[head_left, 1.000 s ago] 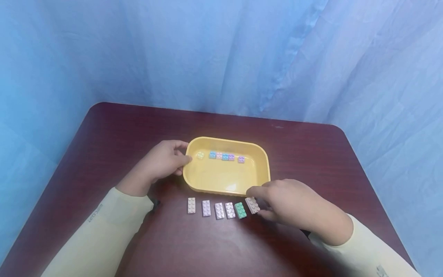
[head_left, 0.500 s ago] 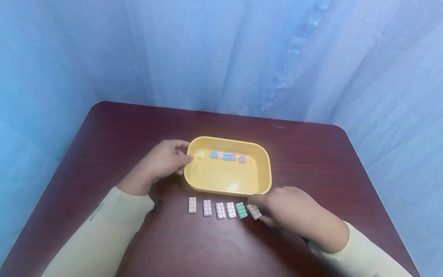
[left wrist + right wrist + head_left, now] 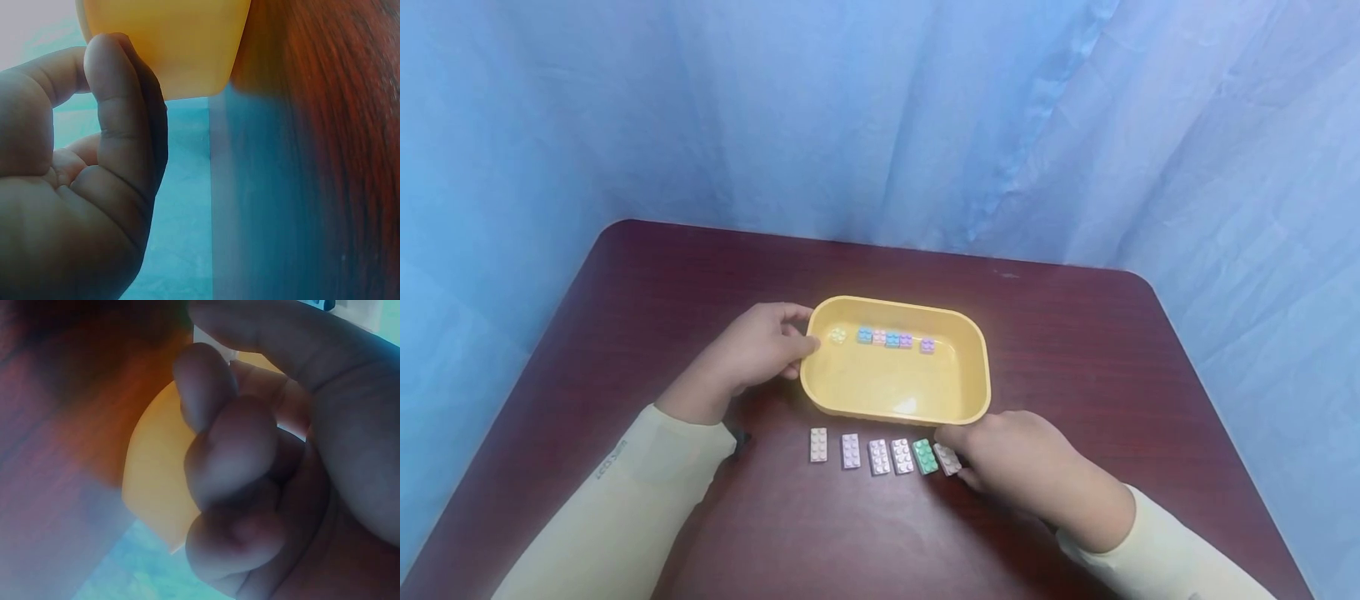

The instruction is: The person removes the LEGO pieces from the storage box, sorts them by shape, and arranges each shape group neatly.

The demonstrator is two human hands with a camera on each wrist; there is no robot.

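Left hand (image 3: 758, 350) grips yellow tray's (image 3: 972, 367) left rim; right hand (image 3: 1022, 462) pinches pale brick (image 3: 947, 458) just below tray's near edge, ending the brick row (image 3: 868, 454); open table (image 3: 1075, 350) right of tray

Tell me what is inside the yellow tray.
The yellow tray holds six small bricks in a row near its far wall: one pale yellow, then blue, pink, blue, purple, purple. Nothing covers its floor.

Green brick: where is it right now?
In the head view, the green brick lies on the table, fifth in the row, beside the right hand.
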